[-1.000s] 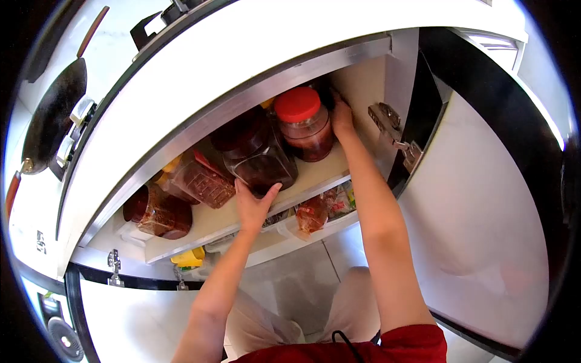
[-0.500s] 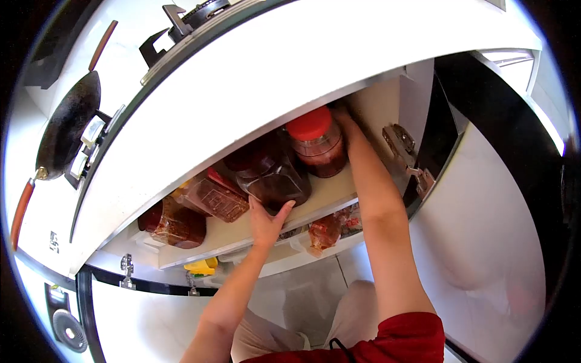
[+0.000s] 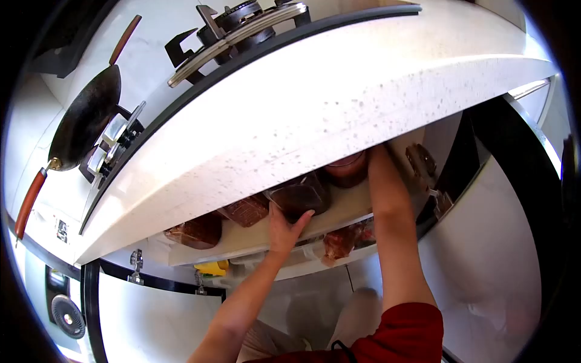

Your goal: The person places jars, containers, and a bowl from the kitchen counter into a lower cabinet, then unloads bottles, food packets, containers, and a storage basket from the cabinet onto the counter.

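Note:
My left hand (image 3: 287, 230) rests against the near bottom edge of a large dark jar (image 3: 298, 196) on the cabinet shelf (image 3: 242, 237), thumb and fingers spread apart. My right forearm reaches into the cabinet beside a round jar of reddish contents (image 3: 348, 170); that hand is hidden under the counter edge. A square jar of reddish-brown contents (image 3: 246, 210) stands left of the dark jar, and another brown jar (image 3: 196, 232) stands farther left.
The speckled counter edge (image 3: 290, 133) overhangs the shelf. Open doors flank the cabinet, with a hinge (image 3: 422, 161) at the right. A wok (image 3: 85, 121) sits on the stove, upper left. Below the shelf are a food bag (image 3: 339, 243) and a yellow item (image 3: 212, 268).
The view has shifted, so the counter now covers the jar lids and more of the stove shows. My right hand has gone out of sight deeper inside; my left stays at the dark jar.

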`<state>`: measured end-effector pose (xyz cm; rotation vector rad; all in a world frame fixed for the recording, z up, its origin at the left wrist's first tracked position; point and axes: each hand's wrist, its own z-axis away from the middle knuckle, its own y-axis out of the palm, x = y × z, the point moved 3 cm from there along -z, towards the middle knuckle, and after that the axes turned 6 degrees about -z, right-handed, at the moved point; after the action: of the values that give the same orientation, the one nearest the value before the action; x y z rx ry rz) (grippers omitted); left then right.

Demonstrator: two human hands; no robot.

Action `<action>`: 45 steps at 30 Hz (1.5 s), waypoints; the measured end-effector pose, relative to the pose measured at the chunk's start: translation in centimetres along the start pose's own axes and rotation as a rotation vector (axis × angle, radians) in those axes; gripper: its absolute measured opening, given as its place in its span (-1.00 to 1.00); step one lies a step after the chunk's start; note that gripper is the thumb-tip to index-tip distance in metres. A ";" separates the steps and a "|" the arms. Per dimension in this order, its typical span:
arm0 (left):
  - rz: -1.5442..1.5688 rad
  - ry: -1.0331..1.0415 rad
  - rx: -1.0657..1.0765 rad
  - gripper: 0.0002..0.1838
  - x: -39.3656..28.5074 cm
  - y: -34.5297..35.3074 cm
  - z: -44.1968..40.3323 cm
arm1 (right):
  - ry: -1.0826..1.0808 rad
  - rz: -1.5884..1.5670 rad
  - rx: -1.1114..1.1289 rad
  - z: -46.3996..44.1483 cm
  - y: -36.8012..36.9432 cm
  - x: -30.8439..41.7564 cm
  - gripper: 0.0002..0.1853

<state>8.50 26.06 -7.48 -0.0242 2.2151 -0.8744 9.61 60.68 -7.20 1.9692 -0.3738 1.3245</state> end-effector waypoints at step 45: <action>-0.050 0.096 -0.057 -0.26 -0.6 0.0 -0.2 | -0.277 0.958 -0.402 13.6 4.4 3.1 0.00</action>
<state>8.80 26.34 -7.01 -0.0664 2.3379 -0.8556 17.62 48.53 -5.57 1.6435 -1.7289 1.3337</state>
